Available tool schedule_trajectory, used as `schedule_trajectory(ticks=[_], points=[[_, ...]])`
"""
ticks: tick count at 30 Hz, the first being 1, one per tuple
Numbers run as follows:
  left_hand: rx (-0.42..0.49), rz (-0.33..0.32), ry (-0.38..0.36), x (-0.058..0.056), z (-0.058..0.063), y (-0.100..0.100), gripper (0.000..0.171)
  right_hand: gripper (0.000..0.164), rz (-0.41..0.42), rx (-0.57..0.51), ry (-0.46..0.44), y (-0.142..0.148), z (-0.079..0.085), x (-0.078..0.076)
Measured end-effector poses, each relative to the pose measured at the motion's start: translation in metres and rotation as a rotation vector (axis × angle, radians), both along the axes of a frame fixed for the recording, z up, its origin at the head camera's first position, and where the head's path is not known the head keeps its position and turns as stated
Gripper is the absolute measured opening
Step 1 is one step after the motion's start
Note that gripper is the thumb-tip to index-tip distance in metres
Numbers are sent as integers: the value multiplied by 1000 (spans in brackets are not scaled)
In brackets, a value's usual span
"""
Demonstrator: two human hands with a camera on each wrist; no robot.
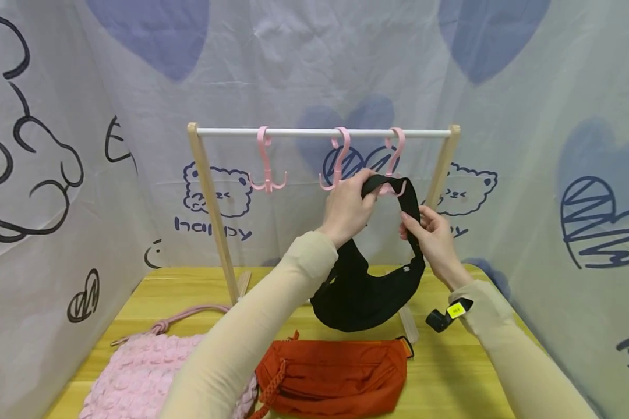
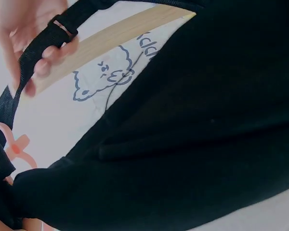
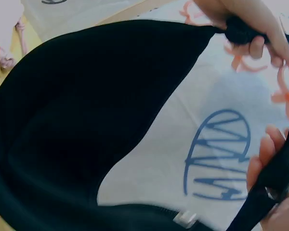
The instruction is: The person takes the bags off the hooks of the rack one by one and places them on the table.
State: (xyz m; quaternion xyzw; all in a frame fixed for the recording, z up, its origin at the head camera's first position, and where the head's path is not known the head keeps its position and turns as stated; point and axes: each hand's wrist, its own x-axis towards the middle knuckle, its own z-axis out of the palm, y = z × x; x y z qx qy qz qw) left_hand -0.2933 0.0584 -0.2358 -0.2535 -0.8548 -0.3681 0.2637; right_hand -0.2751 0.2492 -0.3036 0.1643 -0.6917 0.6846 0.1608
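A black shoulder bag [image 1: 369,302] hangs in the air in front of the rack, its strap [image 1: 411,203] looped up at the rightmost pink hook [image 1: 396,148]. My left hand [image 1: 347,208] grips the upper left end of the strap beside that hook. Lower on the other side, my right hand [image 1: 434,237] pinches the strap between thumb and fingers, near a buckle [image 2: 61,26] seen in the left wrist view. In the head view the strap passes at the hook's lower prongs; whether the hook bears its weight I cannot tell. The right wrist view shows the bag body [image 3: 82,106] sagging.
A white rail [image 1: 304,132] on wooden posts [image 1: 212,209] carries two more pink hooks, the left one [image 1: 267,163] and the middle one [image 1: 340,154]. On the yellow wood-grain table [image 1: 451,372] lie an orange-red waist bag [image 1: 340,375] and a pink puffy bag [image 1: 141,372].
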Motion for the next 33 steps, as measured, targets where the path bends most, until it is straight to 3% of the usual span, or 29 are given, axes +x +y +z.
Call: schedule_trajectory(ticks=[6,11,14,24,33], points=[[14,-14,-25,-1,-2,-3,20,20,176,-56,-50,12,-20,1],[12,-14,-30,-4,-3,-4,20,27,374,-198,-141,14,-27,-1],[10,-23,-36,-3,-2,-4,21,28,444,-274,-172,12,-27,-2],[16,-23,-50,-2,-3,-2,19,22,308,-204,-198,0,-13,-3],[13,-18,-39,-2,-3,-1,14,28,419,-280,-120,-4,11,-7]])
